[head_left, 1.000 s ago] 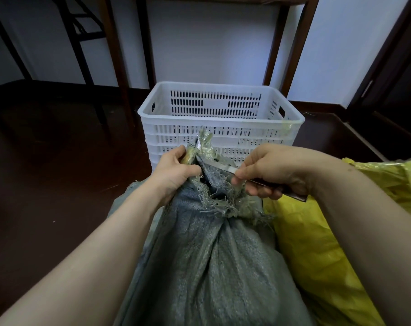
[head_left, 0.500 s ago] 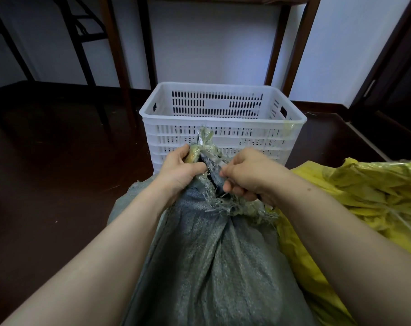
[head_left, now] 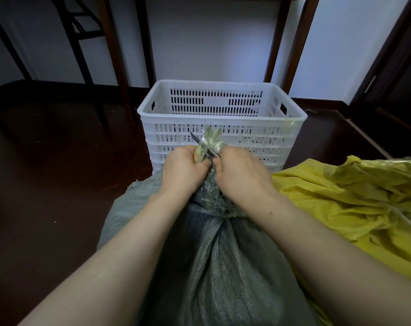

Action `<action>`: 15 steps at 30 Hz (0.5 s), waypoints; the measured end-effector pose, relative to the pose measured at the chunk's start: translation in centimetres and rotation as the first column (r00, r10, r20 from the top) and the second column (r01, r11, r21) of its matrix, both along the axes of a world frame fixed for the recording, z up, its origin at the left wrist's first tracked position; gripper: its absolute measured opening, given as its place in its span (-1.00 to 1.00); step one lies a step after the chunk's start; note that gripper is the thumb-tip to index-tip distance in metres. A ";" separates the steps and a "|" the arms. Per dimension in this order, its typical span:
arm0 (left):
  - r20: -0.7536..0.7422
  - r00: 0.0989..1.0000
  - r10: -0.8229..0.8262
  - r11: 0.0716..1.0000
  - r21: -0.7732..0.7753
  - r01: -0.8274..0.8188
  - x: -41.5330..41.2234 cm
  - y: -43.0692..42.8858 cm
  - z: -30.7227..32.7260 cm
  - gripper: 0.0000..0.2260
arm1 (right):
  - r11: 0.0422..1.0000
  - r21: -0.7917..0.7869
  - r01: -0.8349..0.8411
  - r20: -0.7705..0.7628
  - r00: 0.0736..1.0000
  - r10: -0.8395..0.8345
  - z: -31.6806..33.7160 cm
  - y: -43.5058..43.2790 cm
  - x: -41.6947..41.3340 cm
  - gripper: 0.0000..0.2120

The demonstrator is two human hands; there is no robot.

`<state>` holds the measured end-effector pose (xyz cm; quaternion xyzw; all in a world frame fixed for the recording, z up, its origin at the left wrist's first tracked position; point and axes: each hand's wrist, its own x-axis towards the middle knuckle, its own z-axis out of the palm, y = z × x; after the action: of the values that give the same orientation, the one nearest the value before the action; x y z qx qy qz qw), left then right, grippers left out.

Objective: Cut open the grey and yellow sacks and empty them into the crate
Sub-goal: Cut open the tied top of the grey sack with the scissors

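Grey sack [head_left: 223,267] lies on the dark floor [head_left: 58,184] right in front of the person, full and bulging, its gathered top pointing at the crate. The yellow sack [head_left: 352,208] lies touching its right side, crumpled, and by the look of it not yet opened. The white slotted crate [head_left: 176,137] stands upright just beyond both, and no contents show through its slots. The left hand [head_left: 183,170] grips the grey sack's bunched neck [head_left: 211,140], fingers curled tightly round it below the frayed tuft. The right hand [head_left: 239,175] sits close against it on the other side, fingers curled into a fist; the handle is hidden there, but a small knife [head_left: 196,138] runs out from it across the neck, its dark tip pointing up and left toward the crate. The step in hand looks to be the first one: cutting through the tie or the woven cloth at the grey sack's neck. I cannot tell how far the blade has bitten. The next move probably calls for a steady pull on the neck, a cut directed away from the gripping fingers, then lifting the mouth over the crate's rim.
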<state>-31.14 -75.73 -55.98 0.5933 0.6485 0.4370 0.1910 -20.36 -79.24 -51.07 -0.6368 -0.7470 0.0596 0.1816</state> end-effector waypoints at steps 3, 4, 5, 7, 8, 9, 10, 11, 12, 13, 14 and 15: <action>-0.167 0.986 0.030 0.999 0.026 -0.026 0.3 0.0 0.2 -0.71 | 1.000 -0.007 0.001 0.023 1.000 0.000 -0.1 -0.5 -0.1 -0.95; -0.196 0.979 0.054 0.998 0.025 -0.050 0.2 0.1 0.4 -0.71 | 1.000 -0.007 -0.002 0.015 1.000 0.003 -0.3 -0.7 -0.2 -0.96; -0.213 0.974 0.076 0.997 0.012 -0.076 -0.1 0.3 0.4 -0.71 | 1.000 0.004 -0.013 -0.003 1.000 0.013 -0.4 -0.9 -0.2 -0.96; -0.238 0.965 0.110 0.988 -0.083 -0.133 -1.4 0.8 -0.5 -0.71 | 0.996 0.080 -0.027 -0.100 0.994 0.035 0.7 -1.0 -0.2 -0.91; -0.255 0.959 0.125 0.972 -0.163 -0.170 -2.3 0.6 -1.4 -0.73 | 0.987 0.160 -0.009 -0.177 0.983 0.038 1.8 -0.6 -0.1 -0.89; -0.258 0.956 0.139 0.951 -0.235 -0.201 -3.1 0.2 -2.3 -0.75 | 0.970 0.243 0.026 -0.262 0.964 0.039 3.0 0.0 0.2 -0.87; -0.231 0.962 0.144 0.936 -0.285 -0.208 -3.6 -0.2 -3.0 -0.76 | 0.955 0.290 0.062 -0.345 0.938 0.044 4.3 0.8 0.7 -0.83; -0.175 0.975 0.138 0.936 -0.298 -0.186 -3.7 -0.2 -3.2 -0.77 | 0.957 0.277 0.087 -0.415 0.909 0.038 4.9 1.7 1.2 -0.77; -0.098 0.987 0.130 0.948 -0.279 -0.153 -3.5 0.0 -3.0 -0.78 | 0.977 0.191 0.092 -0.462 0.887 0.007 5.0 2.2 1.8 -0.74; -0.005 0.993 0.120 0.962 -0.248 -0.117 -3.0 0.3 -2.4 -0.79 | 0.996 0.053 0.070 -0.498 0.866 -0.035 4.3 2.5 2.2 -0.74; 0.092 0.990 0.104 0.973 -0.216 -0.082 -2.4 0.7 -1.6 -0.82 | 0.995 -0.088 0.036 -0.528 0.846 -0.077 3.3 2.7 2.6 -0.77; 0.180 0.980 0.080 0.980 -0.196 -0.044 -1.8 0.9 -0.7 -0.88 | 0.981 -0.195 0.006 -0.545 0.831 -0.113 2.2 2.8 2.7 -0.81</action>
<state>-32.95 -74.78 -56.73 0.5080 0.6848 0.4322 0.2935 -17.64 -76.46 -48.89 -0.6294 -0.6334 0.3045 0.3315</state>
